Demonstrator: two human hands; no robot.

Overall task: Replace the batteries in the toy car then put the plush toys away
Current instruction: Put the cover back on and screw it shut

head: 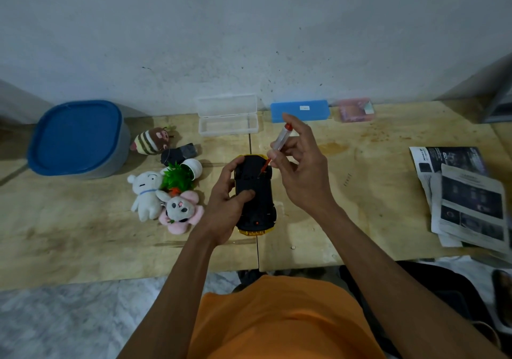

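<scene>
On my left the plush toys point(163, 192) lie loose on the table point(83, 234) beside the blue-lidded tub point(79, 138), not yet put away. My left hand point(225, 203) grips the upturned toy car point(255, 195), thumb across its underside. My right hand point(300, 164) pinches a screwdriver point(278, 143), tip on the car's base; the battery step looks barely begun.

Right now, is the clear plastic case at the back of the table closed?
No: the clear plastic case stands open, its lid tilted back toward the wall, with nothing visible inside.
</scene>
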